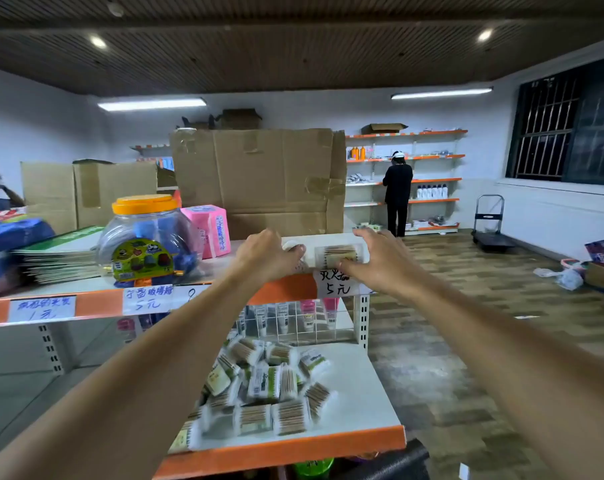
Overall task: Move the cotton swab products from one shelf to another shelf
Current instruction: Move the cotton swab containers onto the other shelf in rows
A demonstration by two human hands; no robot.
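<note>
Head | both arms outstretched | left hand (269, 252), right hand (373, 258) fingers pinching cotton swab pack (340, 255) on upper shelf (283, 291)

Upper shelf (224, 268): swab pack (340, 257) at its front edge; at 9 o'clock, clear jar (148, 240), pink packet (210, 230), stacked booklets (58, 256). Lower shelf (370, 393): heaped swab packs (269, 386); wire rack (293, 323) at 12 o'clock.

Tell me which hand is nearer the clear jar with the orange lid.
Left. The left hand is just right of the jar; the right hand is farther right, past the swab pack.
</note>
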